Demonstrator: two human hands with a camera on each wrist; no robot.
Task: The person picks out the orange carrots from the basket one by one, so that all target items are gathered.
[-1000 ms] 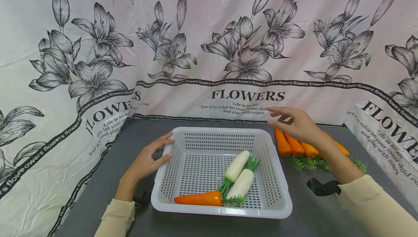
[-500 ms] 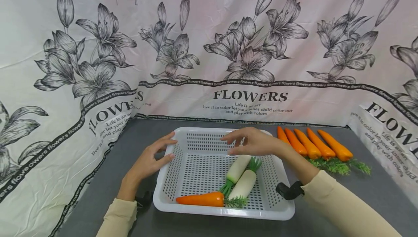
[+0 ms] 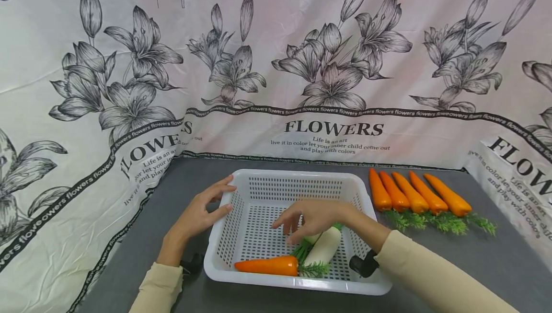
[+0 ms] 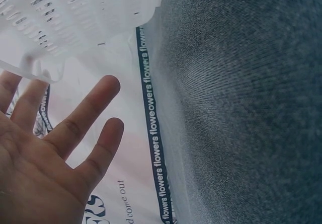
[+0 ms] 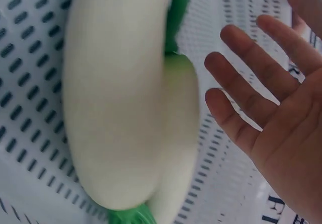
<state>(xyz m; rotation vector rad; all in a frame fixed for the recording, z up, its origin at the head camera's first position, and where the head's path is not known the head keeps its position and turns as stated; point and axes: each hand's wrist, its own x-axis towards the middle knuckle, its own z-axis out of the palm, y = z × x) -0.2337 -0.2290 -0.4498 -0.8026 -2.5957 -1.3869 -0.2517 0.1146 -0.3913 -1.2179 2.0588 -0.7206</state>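
A white perforated plastic basket (image 3: 293,173) holds two white radishes (image 3: 324,247) with green tops and one orange carrot (image 3: 267,266) along its near side. My left hand (image 3: 202,210) touches the basket's left rim with its thumb and fingers loosely spread; in the left wrist view, fingertips of the left hand (image 4: 60,148) meet the rim. Over the inside of the basket hovers my right hand (image 3: 316,217), holding nothing and partly hiding one radish. From the right wrist, the palm and spread fingers of the right hand (image 5: 282,103) appear beside the radishes (image 5: 118,98), apart from them.
Several orange carrots (image 3: 416,193) with leafy green tops (image 3: 453,224) lie in a row to the right of the basket. The grey tabletop (image 3: 435,265) meets a flower-printed cloth (image 3: 327,131) at the back and sides.
My right hand has moved left and down from above the row of carrots to over the basket's inside. The left hand stays at the rim. The view has shifted slightly.
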